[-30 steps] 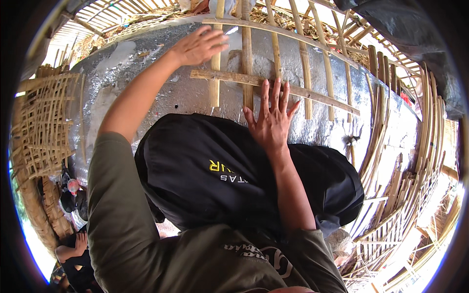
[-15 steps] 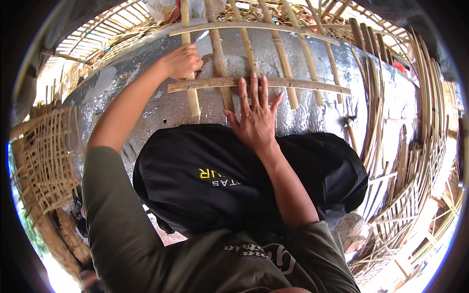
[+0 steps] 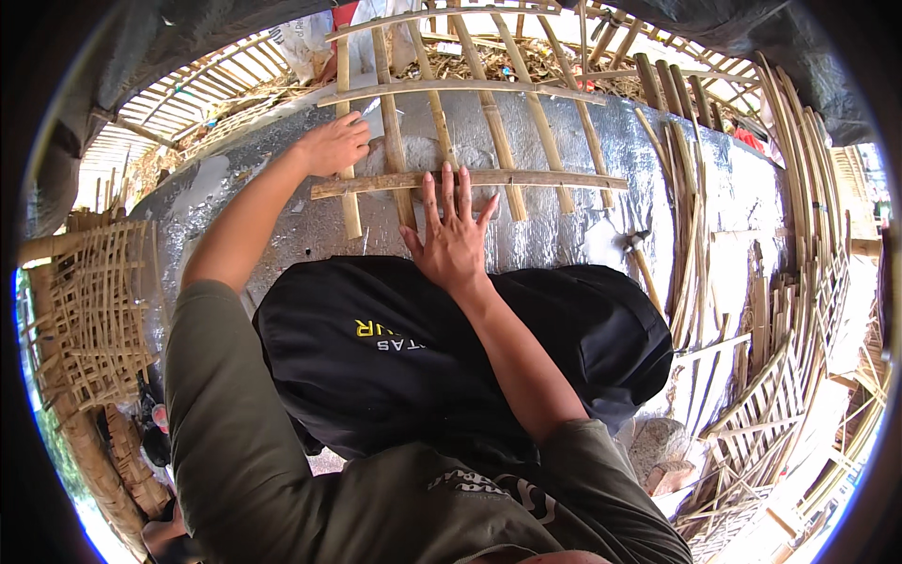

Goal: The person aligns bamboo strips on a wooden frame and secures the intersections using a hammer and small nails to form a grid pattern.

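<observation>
Matt bamboo lattice [image 3: 488, 113], glossy silvery sheet [image 3: 545, 246], matt black cloth [image 3: 432, 385]

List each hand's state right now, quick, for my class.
Left hand: curled over the leftmost bamboo slat; grip cannot be told.
Right hand: open, touching the nearest bamboo crosspiece.

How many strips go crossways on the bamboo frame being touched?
3: near strip under the right hand, middle strip beyond it, far strip near the picture's top. More may be hidden.

The hands [image 3: 456, 246] hide parts of the bamboo frame [image 3: 484, 86]; the lower edge crops the shirt [image 3: 244, 414].
</observation>
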Demonstrator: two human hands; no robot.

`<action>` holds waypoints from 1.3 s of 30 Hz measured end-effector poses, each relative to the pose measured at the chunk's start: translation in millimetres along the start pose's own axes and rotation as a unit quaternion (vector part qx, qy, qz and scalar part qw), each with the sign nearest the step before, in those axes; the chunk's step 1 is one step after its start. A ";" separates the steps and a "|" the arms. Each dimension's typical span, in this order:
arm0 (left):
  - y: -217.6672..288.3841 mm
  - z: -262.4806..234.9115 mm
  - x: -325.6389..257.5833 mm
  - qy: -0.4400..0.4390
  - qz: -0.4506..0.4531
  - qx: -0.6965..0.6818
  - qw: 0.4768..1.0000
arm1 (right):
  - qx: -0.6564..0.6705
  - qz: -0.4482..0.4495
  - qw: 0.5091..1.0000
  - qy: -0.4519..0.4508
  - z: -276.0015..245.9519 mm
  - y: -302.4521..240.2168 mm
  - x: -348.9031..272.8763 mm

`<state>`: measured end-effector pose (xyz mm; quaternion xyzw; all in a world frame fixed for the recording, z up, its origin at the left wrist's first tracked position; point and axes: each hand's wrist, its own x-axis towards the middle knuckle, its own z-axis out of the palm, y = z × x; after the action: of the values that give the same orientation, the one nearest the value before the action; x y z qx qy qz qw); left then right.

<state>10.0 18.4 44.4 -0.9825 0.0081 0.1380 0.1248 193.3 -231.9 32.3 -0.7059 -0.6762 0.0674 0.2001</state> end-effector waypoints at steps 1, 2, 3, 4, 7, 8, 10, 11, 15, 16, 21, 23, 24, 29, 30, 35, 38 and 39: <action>2.5 -9.8 1.2 -0.020 -0.003 0.016 1.000 | -0.007 -0.006 1.000 0.009 0.0 1.7 -1.8; 4.9 -19.6 3.1 -0.041 -0.006 0.032 0.999 | -0.003 -0.005 1.000 0.009 0.0 3.2 -2.6; 8.7 -27.2 3.4 -0.060 -0.010 0.048 0.997 | -0.001 -0.005 1.000 0.008 -0.9 4.6 -4.1; 11.6 -33.4 2.1 -0.079 -0.054 0.007 0.995 | 0.000 -0.004 1.000 0.008 -1.4 5.6 -5.3; 14.3 -45.5 1.2 -0.094 -0.182 -0.103 0.973 | 0.007 -0.002 1.000 0.006 -2.1 7.0 -4.6; 12.9 -45.9 4.0 -0.072 -0.218 -0.133 0.964 | 0.007 -0.004 1.000 0.010 -2.4 9.4 -5.0; 11.5 -42.4 7.4 -0.011 -0.323 -0.219 0.920 | 0.014 -0.008 1.000 0.018 -1.2 8.9 -4.2; 14.9 -37.2 18.1 0.031 -0.389 -0.275 0.879 | 0.014 -0.007 1.000 0.021 -0.8 8.0 -3.8; 28.7 -4.9 64.5 0.181 -0.587 -0.397 0.682 | 0.019 -0.012 0.999 0.026 5.9 0.3 -4.5; 29.7 -3.6 79.9 0.240 -0.604 -0.433 0.625 | 0.016 -0.011 0.999 0.028 4.0 3.7 -4.3; 31.1 -11.2 129.0 0.159 -0.699 -0.419 0.557 | 0.011 -0.011 0.999 0.028 4.4 10.4 -3.1; 26.1 -1.7 129.4 0.146 -0.725 -0.430 0.517 | 0.020 -0.012 0.999 0.027 3.1 7.6 -1.2; 25.2 -0.8 130.3 0.147 -0.728 -0.441 0.504 | 0.019 -0.009 1.000 0.023 2.7 9.1 -2.0; 22.4 14.2 119.2 0.108 -0.726 -0.433 0.523 | 0.013 -0.005 1.000 0.017 3.4 1.5 -2.6; 27.6 20.2 115.0 0.094 -0.724 -0.422 0.537 | 0.009 -0.002 1.000 0.014 5.8 -2.6 -5.3; 18.0 11.3 122.5 0.168 -0.719 -0.390 0.551 | -0.011 0.003 1.000 0.018 -6.2 -3.6 -1.2; 29.9 10.2 116.8 0.257 -0.671 -0.477 0.506 | -0.018 0.011 0.999 0.027 -4.2 -5.7 -12.8; 28.2 2.6 113.7 0.297 -0.656 -0.497 0.484 | -0.014 0.014 0.999 0.035 -5.4 -4.2 -11.5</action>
<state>117.3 -6.2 4.0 -0.5840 -0.6724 -0.3026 -0.3394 190.5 -244.2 36.8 -0.7197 -0.6599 0.0359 0.2126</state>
